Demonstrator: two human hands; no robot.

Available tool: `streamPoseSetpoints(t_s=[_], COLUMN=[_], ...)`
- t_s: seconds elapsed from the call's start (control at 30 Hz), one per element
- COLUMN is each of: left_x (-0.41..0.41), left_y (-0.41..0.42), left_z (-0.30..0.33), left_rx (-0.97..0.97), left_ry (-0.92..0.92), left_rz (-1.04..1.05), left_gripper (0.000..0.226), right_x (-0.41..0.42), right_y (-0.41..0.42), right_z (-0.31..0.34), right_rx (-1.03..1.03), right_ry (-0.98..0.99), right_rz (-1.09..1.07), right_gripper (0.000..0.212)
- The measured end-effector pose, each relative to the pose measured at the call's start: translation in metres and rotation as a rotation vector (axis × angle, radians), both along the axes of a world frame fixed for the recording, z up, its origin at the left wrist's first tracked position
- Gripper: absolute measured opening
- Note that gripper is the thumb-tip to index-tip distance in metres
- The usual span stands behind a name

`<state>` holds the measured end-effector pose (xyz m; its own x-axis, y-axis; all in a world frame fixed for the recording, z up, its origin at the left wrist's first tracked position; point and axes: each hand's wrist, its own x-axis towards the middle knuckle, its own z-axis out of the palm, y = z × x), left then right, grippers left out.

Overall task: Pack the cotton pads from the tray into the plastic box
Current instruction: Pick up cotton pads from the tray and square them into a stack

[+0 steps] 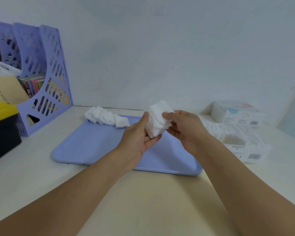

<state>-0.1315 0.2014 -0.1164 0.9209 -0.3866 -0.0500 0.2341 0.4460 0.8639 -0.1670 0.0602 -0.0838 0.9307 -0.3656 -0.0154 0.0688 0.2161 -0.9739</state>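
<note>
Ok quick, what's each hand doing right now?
Left hand: holds the stack of cotton pads from below, thumb up its side.
Right hand: pinches the same stack.

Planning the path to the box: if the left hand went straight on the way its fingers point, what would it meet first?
The left hand points up and right, so it would first meet the pad stack it already holds, then likely the right hand; depth is unclear.

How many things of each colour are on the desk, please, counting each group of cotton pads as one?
White: 4, the held pad stack, the pad row, two plastic boxes.
Purple: 2, the tray, the file rack.
Black with yellow lid: 1, the bin.
Total: 7.
</note>
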Motion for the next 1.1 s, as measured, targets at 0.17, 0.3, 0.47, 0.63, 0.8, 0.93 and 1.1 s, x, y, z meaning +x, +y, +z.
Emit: streamPoseSetpoints(t_s=[0.17,0.3,0.47,0.63,0.8,0.93,1.1], left_x=[0.003,0.007,0.011,0.016,0.016,0.016,0.016], left_y=[0.003,0.006,0.007,0.007,0.011,0.01,0.01], left_z=[-0.003,-0.002,-0.006,-0.007,-0.008,-0.007,-0.007], left_rx=[0.056,0.106,0.133,0.183,0.249,0.247,0.272], left_ry=[-0.046,-0.068,-0.06,-0.075,-0.182,-0.192,-0.205], left_rz=[0.025,0.059,0.094,0.143,0.114,0.128,0.112], left_gripper=[0.028,0.026,0.025,0.022,0.026,0.024,0.027], right_x=[-0.003,-0.004,-0.003,-0.002,-0.001,0.0,0.004], right_y=[0.003,0.007,0.01,-0.001,0.007,0.007,0.009], right_z=[-0.001,-0.001,-0.003,0.011,0.0,-0.002,-0.006], right_rx=[-0.067,-0.151,-0.11,0.016,-0.251,-0.303,-0.358], right_ry=[-0.047,-0.126,-0.194,-0.175,-0.085,-0.137,-0.147], right_rz=[0.077,0.07,-0.009,0.087,0.102,0.029,-0.034], right_gripper=[0.027,0.028,0.025,0.024,0.021,0.018,0.016])
